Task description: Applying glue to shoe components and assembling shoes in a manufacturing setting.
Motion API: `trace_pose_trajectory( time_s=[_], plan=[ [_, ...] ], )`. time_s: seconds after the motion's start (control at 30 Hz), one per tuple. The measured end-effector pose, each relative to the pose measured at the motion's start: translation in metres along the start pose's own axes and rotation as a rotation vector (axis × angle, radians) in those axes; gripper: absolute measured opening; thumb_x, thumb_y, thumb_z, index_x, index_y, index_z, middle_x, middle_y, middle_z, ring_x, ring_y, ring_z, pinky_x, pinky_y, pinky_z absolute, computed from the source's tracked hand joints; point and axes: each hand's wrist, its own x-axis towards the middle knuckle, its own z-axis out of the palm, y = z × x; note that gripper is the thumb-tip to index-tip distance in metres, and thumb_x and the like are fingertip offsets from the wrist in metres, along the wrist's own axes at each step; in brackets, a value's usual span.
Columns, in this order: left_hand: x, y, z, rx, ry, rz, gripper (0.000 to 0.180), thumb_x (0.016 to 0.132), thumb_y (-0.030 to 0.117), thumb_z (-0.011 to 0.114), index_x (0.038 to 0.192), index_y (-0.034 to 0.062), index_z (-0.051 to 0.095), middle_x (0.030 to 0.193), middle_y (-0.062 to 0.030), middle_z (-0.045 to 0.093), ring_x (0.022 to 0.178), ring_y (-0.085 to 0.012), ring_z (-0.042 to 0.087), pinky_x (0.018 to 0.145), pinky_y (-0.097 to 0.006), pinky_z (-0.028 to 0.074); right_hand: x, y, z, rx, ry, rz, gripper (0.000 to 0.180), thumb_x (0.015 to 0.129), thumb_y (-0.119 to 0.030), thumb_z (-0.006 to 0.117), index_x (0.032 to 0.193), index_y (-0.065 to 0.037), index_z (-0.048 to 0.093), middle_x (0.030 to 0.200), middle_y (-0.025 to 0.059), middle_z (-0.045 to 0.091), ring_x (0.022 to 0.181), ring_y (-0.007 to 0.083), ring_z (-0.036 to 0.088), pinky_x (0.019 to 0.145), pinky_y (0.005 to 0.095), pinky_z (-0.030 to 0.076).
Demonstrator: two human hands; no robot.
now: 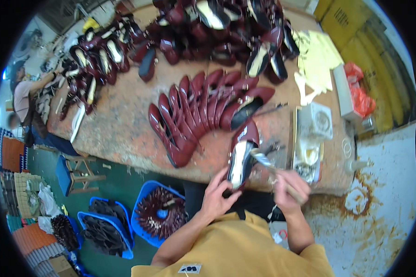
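1. Left: a curved row of glossy burgundy shoes (185, 143) stands on the worn brown tabletop (120, 124). Sound practice: keep wet or dirty tool ends clear of their polished uppers.
2. Centre: the left hand (216, 197) pinches, between thumb and fingers, the near end of a single burgundy shoe with a cream, black-bordered face (240, 159). The shoe lies at the tabletop's near edge, just right of the row's near part, cream face up. Grip should stay firm, fingers clear of the worked face.
3. Right: the right hand (291, 190) is closed around a wooden-handled, brush-like tool (265, 161), blurred, its tip at the black border. Light, even strokes along that border appear advisable.
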Motion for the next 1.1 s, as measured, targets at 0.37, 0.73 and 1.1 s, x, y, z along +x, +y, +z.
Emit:
trace_pose_trajectory(
  time_s=[0.37,0.73,1.1],
  plan=[
    [0.284,0.138,-0.096,-0.047,0.237,0.214,0.067,0.076,0.029,0.086,0.131,0.0012,0.059,0.109,-0.0213,0.071,0.091,-0.0251,0.071,0.083,-0.038,0.058,-0.016,0.049,-0.074,0.095,0.385,0.378,0.017,0.101,-0.008,0.06,0.11,0.006,0.066,0.085,0.0116,0.07,0.067,0.0123,0.063,0.064,0.0249,0.051],
    [0.219,0.028,0.012,0.886,-0.144,0.122,0.019,0.079,0.009,0.059,0.089,-0.0023,0.071,0.087,-0.0267,0.071,0.084,-0.0453,0.07,0.079,-0.052,0.057,-0.043,0.115,-0.107,-0.024,0.358,0.492,0.008,0.095,-0.005,0.068,0.097,0.001,0.071,0.078,0.0018,0.068,0.068,0.0078,0.06,0.06,0.023,0.047],
    [0.076,0.027,-0.001,0.454,0.102,-0.003,0.045,0.073,0.005,0.08,0.116,0.0037,0.067,0.113,-0.0217,0.063,0.102,-0.0385,0.063,0.086,-0.046,0.051,0.003,0.12,-0.111,-0.107,0.209,0.415,0.012,0.095,-0.009,0.066,0.086,-0.001,0.07,0.067,0.0015,0.068,0.054,0.0043,0.054,0.048,0.0239,0.037]
  ],
)
